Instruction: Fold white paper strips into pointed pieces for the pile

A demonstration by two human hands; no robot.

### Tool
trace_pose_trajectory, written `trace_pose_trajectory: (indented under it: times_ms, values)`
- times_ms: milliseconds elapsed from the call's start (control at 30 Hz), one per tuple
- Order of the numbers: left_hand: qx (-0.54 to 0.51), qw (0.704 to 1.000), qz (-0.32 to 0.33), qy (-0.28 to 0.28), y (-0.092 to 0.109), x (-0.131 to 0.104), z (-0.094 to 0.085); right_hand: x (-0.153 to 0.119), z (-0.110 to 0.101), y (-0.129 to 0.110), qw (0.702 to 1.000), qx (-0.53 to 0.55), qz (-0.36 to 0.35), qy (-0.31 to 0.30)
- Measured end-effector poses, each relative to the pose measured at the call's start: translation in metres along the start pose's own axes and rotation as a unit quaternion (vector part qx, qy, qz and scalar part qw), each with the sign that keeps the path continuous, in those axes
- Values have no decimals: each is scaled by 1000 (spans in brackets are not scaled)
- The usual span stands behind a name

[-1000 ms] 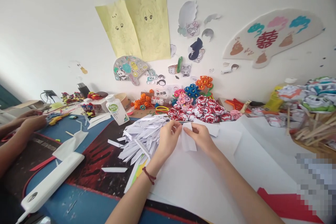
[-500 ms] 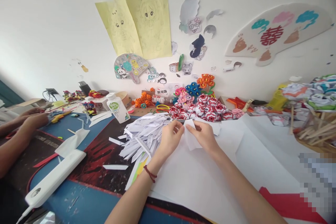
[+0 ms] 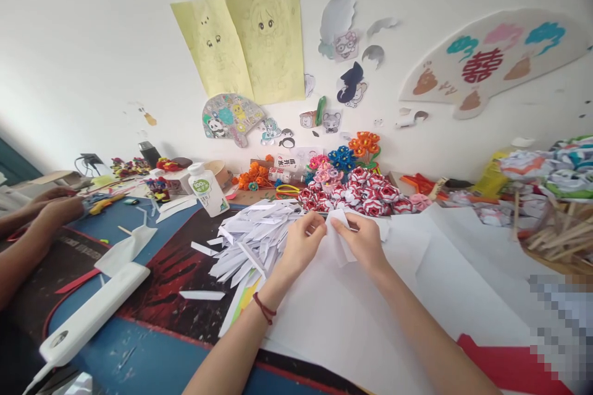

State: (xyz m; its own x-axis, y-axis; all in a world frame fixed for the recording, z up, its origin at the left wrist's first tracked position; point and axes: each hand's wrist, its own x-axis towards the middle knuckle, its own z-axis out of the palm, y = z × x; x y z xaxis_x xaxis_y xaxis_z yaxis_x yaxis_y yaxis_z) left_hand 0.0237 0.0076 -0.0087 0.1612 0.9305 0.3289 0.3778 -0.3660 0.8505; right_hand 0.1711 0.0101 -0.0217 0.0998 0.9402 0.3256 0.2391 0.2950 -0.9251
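Observation:
Between my two hands is a small piece of white paper [image 3: 341,248], its lower end hanging over the large white sheets [image 3: 343,315]. My left hand [image 3: 303,237] pinches its left edge with thumb and forefinger. My right hand [image 3: 364,237] grips the upper right part, thumb lying on the paper. A fold line seems to run down the piece. Just left of my left hand lies a heap of folded white paper strips [image 3: 250,241]. A single folded strip [image 3: 202,295] rests apart on the dark mat [image 3: 162,284].
Red-and-white paper flowers [image 3: 370,191] are piled behind my hands. A white bottle [image 3: 208,190] and a long white corded device [image 3: 95,315] stand to the left. Another person's hands [image 3: 58,203] work at far left. Wooden sticks [image 3: 560,231] fill a box at right.
The paper between my hands has turned slightly, and a crease along it shows more now. Both hands keep nearly the same place and grip. The whole view has shifted a little.

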Motion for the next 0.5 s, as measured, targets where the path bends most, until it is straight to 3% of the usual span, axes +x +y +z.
trace_pose_trajectory:
  times_ms: [200,400,500]
  values:
    - [-2,1000,-2,3,4,-1,-2,-1,1,0,1000,0,-2,6]
    - [13,1000,-10,14,5,-3,-1,6,-7,9,995,73,25,62]
    - [17,999,-6,36,6,-4,-2,7,-9,8,999,45,18,9]
